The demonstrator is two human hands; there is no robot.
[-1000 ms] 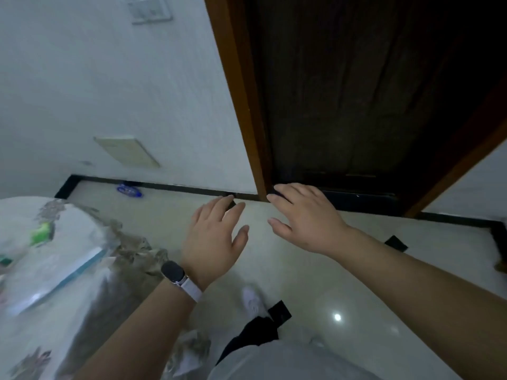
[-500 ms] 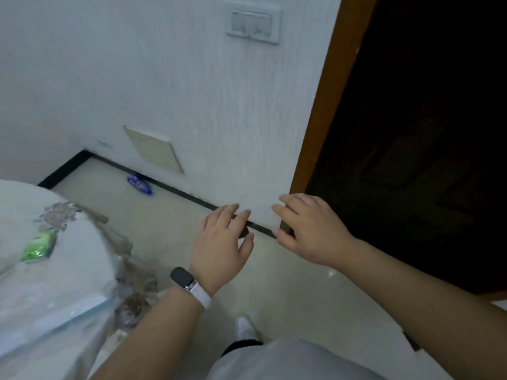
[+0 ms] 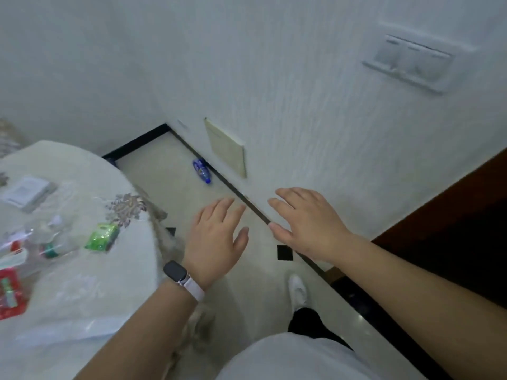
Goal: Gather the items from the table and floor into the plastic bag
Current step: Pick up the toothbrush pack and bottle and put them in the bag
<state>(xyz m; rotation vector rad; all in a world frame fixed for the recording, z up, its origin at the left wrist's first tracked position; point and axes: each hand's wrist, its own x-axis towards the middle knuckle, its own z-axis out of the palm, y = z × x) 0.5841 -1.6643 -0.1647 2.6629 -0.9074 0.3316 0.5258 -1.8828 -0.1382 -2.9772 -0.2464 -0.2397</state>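
A blue plastic bottle point(image 3: 201, 170) lies on the pale floor against the wall's black skirting. My left hand point(image 3: 215, 241) and my right hand point(image 3: 308, 222) are held out in front of me, fingers straight, holding nothing, both well short of the bottle. On the round table point(image 3: 82, 283) at the left lie a green packet point(image 3: 102, 237), a red packet point(image 3: 9, 293), a clear plastic bottle point(image 3: 50, 239), a small white box point(image 3: 27, 192) and a clear plastic bag point(image 3: 68, 329) near the front edge.
A white wall with a light switch point(image 3: 408, 63) and a beige cover plate point(image 3: 226, 148) runs along the right. A dark wooden door point(image 3: 452, 234) stands at the far right. My white shoe point(image 3: 297, 290) is on the floor between table and wall.
The view has swung left from the door toward the table and wall corner. The floor bottle now appears nearer, and more table items have come into sight. Both hands stay open and empty.
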